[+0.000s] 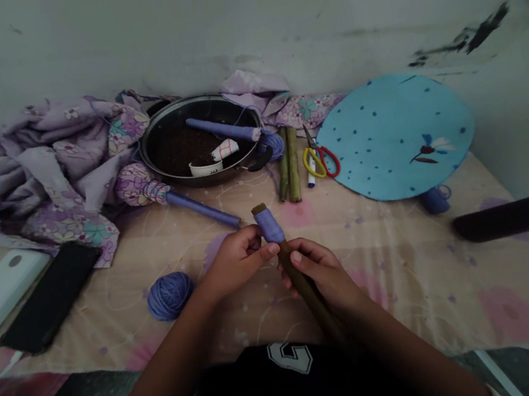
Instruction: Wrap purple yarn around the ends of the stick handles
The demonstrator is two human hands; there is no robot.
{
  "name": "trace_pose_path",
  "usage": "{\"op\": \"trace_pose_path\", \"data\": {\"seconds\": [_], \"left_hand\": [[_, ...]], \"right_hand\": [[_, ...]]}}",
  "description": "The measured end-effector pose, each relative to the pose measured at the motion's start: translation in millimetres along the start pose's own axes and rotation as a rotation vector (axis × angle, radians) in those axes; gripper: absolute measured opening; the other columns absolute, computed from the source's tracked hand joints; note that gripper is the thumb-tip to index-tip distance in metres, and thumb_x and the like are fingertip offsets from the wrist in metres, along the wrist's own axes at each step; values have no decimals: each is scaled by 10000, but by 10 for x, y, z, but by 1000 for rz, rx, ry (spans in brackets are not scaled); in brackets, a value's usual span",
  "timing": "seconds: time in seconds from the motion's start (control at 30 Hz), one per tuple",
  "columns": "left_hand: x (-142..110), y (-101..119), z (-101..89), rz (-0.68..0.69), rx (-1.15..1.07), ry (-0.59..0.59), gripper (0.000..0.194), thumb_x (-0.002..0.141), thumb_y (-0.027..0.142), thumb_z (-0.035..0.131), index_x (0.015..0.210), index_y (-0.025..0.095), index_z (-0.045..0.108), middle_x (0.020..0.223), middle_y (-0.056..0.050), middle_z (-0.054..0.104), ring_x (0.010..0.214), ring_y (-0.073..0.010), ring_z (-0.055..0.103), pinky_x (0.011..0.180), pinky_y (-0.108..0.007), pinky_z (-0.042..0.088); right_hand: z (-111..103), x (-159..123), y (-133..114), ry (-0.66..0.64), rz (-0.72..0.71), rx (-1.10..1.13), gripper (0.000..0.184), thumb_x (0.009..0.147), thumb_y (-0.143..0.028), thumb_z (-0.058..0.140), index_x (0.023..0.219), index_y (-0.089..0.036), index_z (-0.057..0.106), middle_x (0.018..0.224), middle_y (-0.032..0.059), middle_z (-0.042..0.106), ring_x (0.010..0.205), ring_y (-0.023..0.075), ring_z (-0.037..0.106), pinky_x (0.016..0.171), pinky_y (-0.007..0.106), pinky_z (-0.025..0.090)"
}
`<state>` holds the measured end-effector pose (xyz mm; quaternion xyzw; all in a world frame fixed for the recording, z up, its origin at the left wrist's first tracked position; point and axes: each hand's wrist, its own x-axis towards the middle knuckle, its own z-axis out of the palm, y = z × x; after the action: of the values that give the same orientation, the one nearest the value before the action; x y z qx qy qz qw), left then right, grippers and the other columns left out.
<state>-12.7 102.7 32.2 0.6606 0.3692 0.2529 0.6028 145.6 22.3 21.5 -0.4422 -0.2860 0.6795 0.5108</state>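
A brown-green stick [304, 282] slants up from my lap, its upper end wound with purple yarn [269, 225]. My right hand [320, 270] is closed around the stick just below the winding. Beside the winding, my left hand [238, 256] is closed, thumb and fingers pinched at the yarn's lower edge; the strand itself is too fine to make out. A ball of purple yarn [170, 296] lies on the table left of my left wrist. Just beyond my left fingers is the tip of a purple-wrapped stick [203, 208] with a floral cloth bundle at its far end.
At the back stands a black pan [149, 160] with dark soil and another wrapped stick [222, 129]. Right of it lie bare green sticks [292, 166], scissors [322, 160], a marker [311, 173] and a blue round board [387, 143]. Floral cloth [51, 166], a phone [50, 298] and a white power bank [1, 293] occupy the left.
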Motion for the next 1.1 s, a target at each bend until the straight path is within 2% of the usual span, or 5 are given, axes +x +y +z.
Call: {"op": "trace_pose_path", "data": {"seconds": [0.27, 0.57, 0.73, 0.93, 1.1], "left_hand": [[-5, -34, 29, 46, 111, 63, 318, 814, 443, 529, 798, 128, 563, 676, 5, 531, 609, -116, 486, 552, -229, 380], [11, -9, 135, 54, -151, 38, 366, 818, 492, 530, 828, 128, 556, 701, -20, 576, 673, -136, 545, 629, -250, 426], [4, -9, 146, 37, -242, 0, 365, 823, 498, 529, 838, 134, 532, 627, 7, 533, 582, -114, 521, 567, -236, 407], [16, -76, 149, 63, -137, 48, 386, 802, 512, 543, 865, 131, 557, 756, -30, 593, 687, -142, 560, 626, -253, 436], [1, -88, 142, 80, -69, 39, 399, 803, 520, 543, 862, 126, 563, 718, -14, 557, 645, -121, 521, 576, -229, 402]], "right_hand": [[-22, 15, 5, -14, 17, 22, 219, 796, -384, 640, 897, -191, 618, 713, -2, 647, 517, 94, 577, 474, 197, 435], [-43, 38, 11, -118, 120, 163, 346, 844, -466, 517, 877, -141, 632, 601, 1, 621, 366, 88, 513, 394, 216, 405], [19, 17, 0, -151, 190, 199, 362, 862, -483, 464, 913, -149, 593, 642, 13, 597, 439, 103, 534, 370, 201, 431], [25, 12, 9, -121, 10, 53, 336, 747, -437, 687, 917, -206, 512, 679, -44, 558, 426, 66, 498, 381, 186, 461], [-24, 7, 0, -205, 19, 115, 249, 842, -419, 581, 907, -182, 538, 625, -23, 600, 393, 67, 502, 410, 192, 459]]}}
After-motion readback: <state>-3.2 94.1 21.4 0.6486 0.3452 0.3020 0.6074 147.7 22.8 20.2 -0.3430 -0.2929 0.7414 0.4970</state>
